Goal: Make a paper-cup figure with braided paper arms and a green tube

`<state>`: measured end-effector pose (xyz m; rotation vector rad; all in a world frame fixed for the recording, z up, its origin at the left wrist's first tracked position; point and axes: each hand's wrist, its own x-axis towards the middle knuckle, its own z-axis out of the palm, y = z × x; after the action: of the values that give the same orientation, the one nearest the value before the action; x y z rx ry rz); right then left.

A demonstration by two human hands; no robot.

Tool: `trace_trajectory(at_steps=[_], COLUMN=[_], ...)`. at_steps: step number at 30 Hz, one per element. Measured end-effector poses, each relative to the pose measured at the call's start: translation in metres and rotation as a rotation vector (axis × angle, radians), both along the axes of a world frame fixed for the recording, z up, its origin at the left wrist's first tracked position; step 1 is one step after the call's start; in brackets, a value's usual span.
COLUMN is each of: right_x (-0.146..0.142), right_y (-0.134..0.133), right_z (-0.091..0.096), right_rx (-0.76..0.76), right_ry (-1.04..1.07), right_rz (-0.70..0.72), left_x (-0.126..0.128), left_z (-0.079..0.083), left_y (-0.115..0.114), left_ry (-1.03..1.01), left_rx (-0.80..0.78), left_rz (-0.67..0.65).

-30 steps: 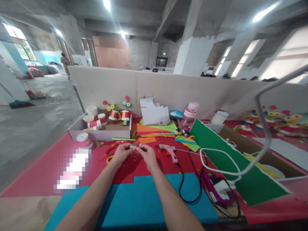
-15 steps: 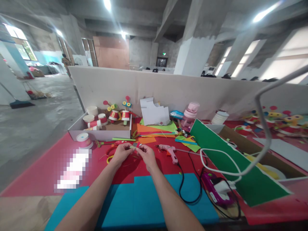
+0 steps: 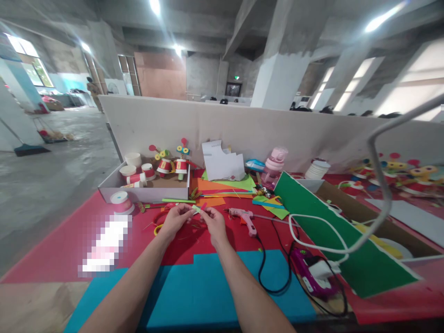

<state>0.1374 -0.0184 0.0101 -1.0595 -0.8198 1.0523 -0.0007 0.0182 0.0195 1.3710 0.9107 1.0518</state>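
My left hand (image 3: pixel 175 220) and my right hand (image 3: pixel 213 221) meet above the red felt sheet (image 3: pixel 62 245), both pinching a small folded paper strip (image 3: pixel 199 208) of green and red. Their fingertips nearly touch at the strip. A pink glue gun (image 3: pixel 243 216) lies just right of my right hand, its black cord (image 3: pixel 263 263) running toward me. Red and yellow rings (image 3: pixel 160 223) lie under my left hand.
A white box (image 3: pixel 145 190) with paper-cup figures (image 3: pixel 172 165) stands behind the hands, with a tape roll (image 3: pixel 120 200) beside it. Coloured paper sheets (image 3: pixel 225 187), a pink bottle (image 3: pixel 273 167), a green sheet (image 3: pixel 326 236) and a purple glue gun (image 3: pixel 308 273) fill the right. A blue foam sheet (image 3: pixel 208 291) lies near me.
The hands have shifted slightly and the strip between them now tilts up, its red end raised. Nothing else on the table has moved.
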Motion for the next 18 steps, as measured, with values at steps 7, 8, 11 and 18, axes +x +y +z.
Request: trace_trajectory(at_steps=[7, 8, 11, 18], right_x=[-0.005, -0.005, -0.005, -0.005], right_y=[-0.002, -0.002, -0.002, 0.002], right_z=[0.0, -0.001, -0.003, -0.011], right_rx=[0.029, 0.023, -0.006, 0.0], right_ry=[0.014, 0.008, 0.016, 0.044], right_rz=[0.095, 0.101, 0.12, 0.149], left_x=[0.001, 0.0, -0.001, 0.001], left_z=[0.001, 0.001, 0.001, 0.004], left_y=[-0.001, -0.001, 0.0, -0.002], left_ry=[0.029, 0.029, 0.047, 0.025], left_rx=[0.023, 0.026, 0.041, 0.019], left_rz=[0.0, 0.008, 0.012, 0.007])
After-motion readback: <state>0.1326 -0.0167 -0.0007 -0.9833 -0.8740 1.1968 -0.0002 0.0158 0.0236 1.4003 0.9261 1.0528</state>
